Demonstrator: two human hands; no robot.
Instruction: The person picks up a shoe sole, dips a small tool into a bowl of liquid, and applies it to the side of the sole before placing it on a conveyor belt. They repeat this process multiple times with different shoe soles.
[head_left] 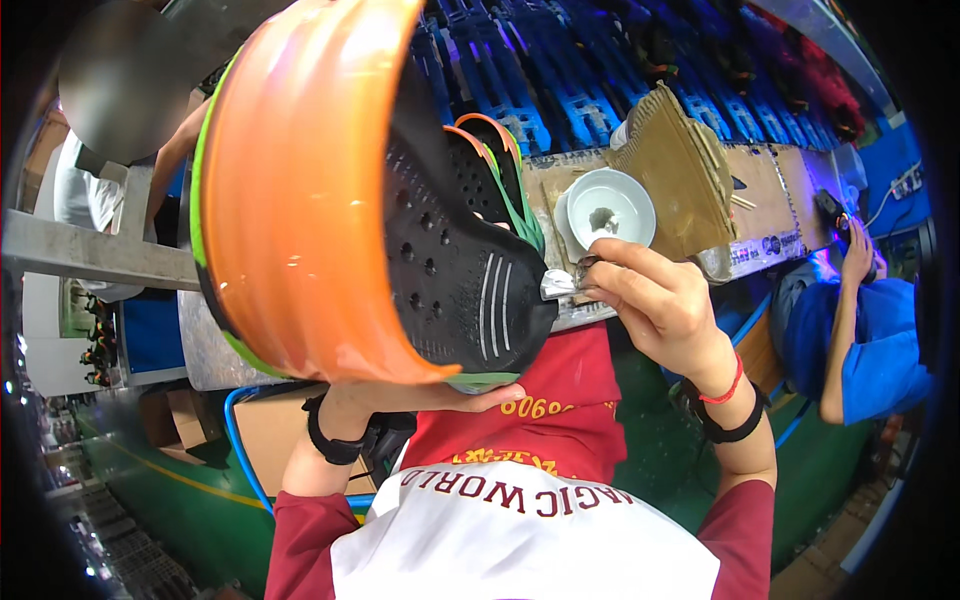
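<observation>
My left hand [425, 398] grips an orange slip-on shoe [300, 200] from below, near its heel. The shoe has a glossy orange upper, a green edge and a black perforated footbed with pale stripes at the heel. It is raised close in front of me, and most of my left fingers are hidden under it. Between the pinched fingers of my right hand [660, 305] is a small white wad [558, 285], like cloth or tissue, at the heel's rim. Just beyond that hand is a white bowl [630, 218] with something pale in it.
More black, green and orange shoes [520, 190] lie behind the held one. A bent cardboard piece [670, 170] stands on the bench beside the bowl. Blue racks [540, 75] line the far side. A co-worker in blue [870, 350] sits at right; another person's arm shows at left.
</observation>
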